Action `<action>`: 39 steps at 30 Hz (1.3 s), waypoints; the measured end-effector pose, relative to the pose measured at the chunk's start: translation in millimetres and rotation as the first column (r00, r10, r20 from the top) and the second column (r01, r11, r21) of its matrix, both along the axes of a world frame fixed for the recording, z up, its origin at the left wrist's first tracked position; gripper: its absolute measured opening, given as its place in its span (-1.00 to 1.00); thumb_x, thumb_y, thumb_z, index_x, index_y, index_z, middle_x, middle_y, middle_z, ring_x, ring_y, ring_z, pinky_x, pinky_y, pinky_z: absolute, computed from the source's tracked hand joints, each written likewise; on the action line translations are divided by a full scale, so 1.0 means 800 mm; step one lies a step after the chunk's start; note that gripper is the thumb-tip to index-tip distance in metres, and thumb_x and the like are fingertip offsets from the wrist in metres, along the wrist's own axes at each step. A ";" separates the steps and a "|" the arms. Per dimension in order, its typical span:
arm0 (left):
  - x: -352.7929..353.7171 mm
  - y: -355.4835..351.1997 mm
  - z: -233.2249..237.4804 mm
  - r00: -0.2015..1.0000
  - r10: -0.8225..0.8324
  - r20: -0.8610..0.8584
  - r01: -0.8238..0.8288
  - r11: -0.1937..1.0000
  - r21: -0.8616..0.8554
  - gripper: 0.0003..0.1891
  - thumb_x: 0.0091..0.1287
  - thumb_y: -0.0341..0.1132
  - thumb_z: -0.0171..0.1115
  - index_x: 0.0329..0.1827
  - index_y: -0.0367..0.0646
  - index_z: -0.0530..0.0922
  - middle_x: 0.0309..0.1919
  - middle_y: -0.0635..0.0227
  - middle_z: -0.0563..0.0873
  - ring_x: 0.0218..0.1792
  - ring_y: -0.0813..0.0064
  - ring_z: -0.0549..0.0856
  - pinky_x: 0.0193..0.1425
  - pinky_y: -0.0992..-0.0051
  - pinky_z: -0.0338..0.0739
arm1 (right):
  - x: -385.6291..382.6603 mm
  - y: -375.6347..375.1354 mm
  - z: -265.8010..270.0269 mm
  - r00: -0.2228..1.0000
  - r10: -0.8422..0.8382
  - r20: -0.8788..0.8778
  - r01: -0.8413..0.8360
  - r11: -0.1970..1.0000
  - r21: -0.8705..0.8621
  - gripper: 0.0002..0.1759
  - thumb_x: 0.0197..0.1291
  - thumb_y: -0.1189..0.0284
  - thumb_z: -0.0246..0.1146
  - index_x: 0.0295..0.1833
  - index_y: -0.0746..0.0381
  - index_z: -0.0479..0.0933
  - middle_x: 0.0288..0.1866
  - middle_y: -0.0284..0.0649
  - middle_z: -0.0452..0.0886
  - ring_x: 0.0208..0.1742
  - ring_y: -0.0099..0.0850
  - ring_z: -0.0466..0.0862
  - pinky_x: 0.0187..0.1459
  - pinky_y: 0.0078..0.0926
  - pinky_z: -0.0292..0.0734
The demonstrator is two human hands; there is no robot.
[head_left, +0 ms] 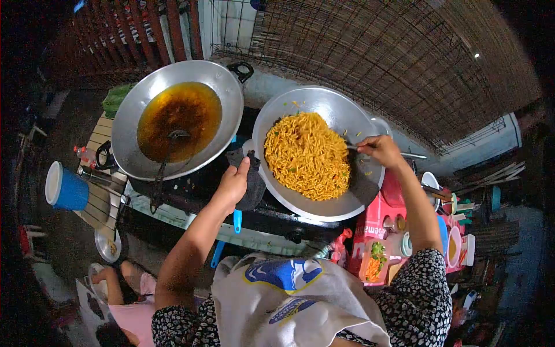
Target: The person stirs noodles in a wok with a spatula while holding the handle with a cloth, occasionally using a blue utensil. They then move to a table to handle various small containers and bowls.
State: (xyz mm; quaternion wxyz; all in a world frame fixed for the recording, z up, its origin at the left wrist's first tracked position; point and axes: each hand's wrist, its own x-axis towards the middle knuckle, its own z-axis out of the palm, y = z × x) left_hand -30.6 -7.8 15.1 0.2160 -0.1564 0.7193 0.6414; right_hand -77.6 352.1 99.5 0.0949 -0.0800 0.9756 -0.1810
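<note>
A wide metal wok (344, 211) holds a heap of yellow noodles (306, 153) flecked with green. My left hand (234, 184) is closed on a dark cloth (250, 191) at the wok's left rim, thumb up; the cloth hides whatever handle lies beneath. On the opposite side, my right hand (381, 151) grips a long metal cooking utensil (413, 155) over the right rim. The utensil's working end is hidden among the noodles. Left of this wok, a second wok (130, 124) contains brown oil (179, 115), with a skimmer (179, 134) resting in it.
Both woks stand on a black stove (185, 188). At right, a red-covered table (376, 217) bears a container of chopped vegetables (376, 260), jars and bowls. A blue bucket (69, 188) is at far left. Another person in pink (136, 315) sits at lower left. A wire-and-reed screen (393, 69) rises behind.
</note>
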 end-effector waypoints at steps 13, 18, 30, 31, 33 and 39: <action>0.006 0.002 0.019 1.000 -0.001 0.008 0.001 0.999 0.055 -0.40 0.29 0.06 -0.11 0.09 -0.37 0.31 0.01 0.13 0.46 0.04 0.36 0.41 0.14 0.41 0.23 | 0.043 -0.034 0.128 0.787 0.377 -0.488 0.010 0.784 0.621 -0.85 -0.09 0.27 0.21 -0.34 -0.02 0.61 -0.47 -0.24 0.60 -0.43 -0.32 0.61 -0.40 -0.39 0.49; 0.002 0.002 0.005 0.998 0.006 0.058 -0.004 0.999 -0.034 -0.37 0.28 0.08 -0.11 0.11 -0.39 0.28 0.03 0.10 0.44 0.05 0.35 0.41 0.14 0.43 0.23 | -0.009 0.010 0.105 0.928 0.177 -0.327 0.140 0.648 0.748 -0.85 -0.07 0.27 0.20 -0.33 -0.05 0.59 -0.46 -0.22 0.59 -0.47 -0.27 0.60 -0.43 -0.33 0.49; -0.003 0.000 -0.028 0.999 0.023 -0.046 -0.025 0.999 -0.041 -0.30 0.26 0.13 -0.17 0.03 -0.51 0.33 0.07 -0.14 0.38 0.14 0.14 0.37 0.16 0.38 0.21 | -0.029 -0.016 0.003 0.982 0.028 -0.187 0.003 0.987 0.160 -0.78 -0.04 0.16 0.22 -0.29 0.00 0.59 -0.37 -0.25 0.61 -0.36 -0.26 0.60 -0.34 -0.38 0.45; -0.002 0.001 -0.021 0.999 0.023 -0.025 -0.024 0.999 -0.049 -0.30 0.26 0.13 -0.17 0.02 -0.51 0.33 0.06 -0.14 0.39 0.13 0.14 0.38 0.15 0.38 0.22 | -0.023 -0.011 0.022 0.959 0.062 -0.275 0.013 0.965 0.262 -0.79 -0.05 0.17 0.22 -0.30 -0.01 0.60 -0.38 -0.26 0.61 -0.37 -0.25 0.60 -0.35 -0.38 0.46; 0.004 0.002 -0.003 1.000 0.020 -0.004 -0.020 0.998 -0.051 -0.31 0.27 0.13 -0.17 0.01 -0.51 0.34 0.05 -0.14 0.40 0.12 0.14 0.39 0.14 0.38 0.23 | -0.008 -0.005 0.055 0.919 0.121 -0.376 0.009 0.945 0.327 -0.80 -0.06 0.18 0.22 -0.30 -0.02 0.60 -0.40 -0.27 0.61 -0.40 -0.24 0.60 -0.37 -0.38 0.47; 0.008 0.004 0.021 0.999 0.043 0.017 -0.041 0.995 -0.096 -0.34 0.27 0.11 -0.15 -0.02 -0.48 0.38 -0.04 -0.11 0.47 0.04 0.19 0.45 0.08 0.40 0.28 | 0.003 -0.004 0.125 0.958 0.128 -0.256 0.138 0.576 0.806 -0.82 -0.04 0.21 0.17 -0.38 0.03 0.60 -0.46 -0.29 0.60 -0.40 -0.27 0.61 -0.41 -0.34 0.49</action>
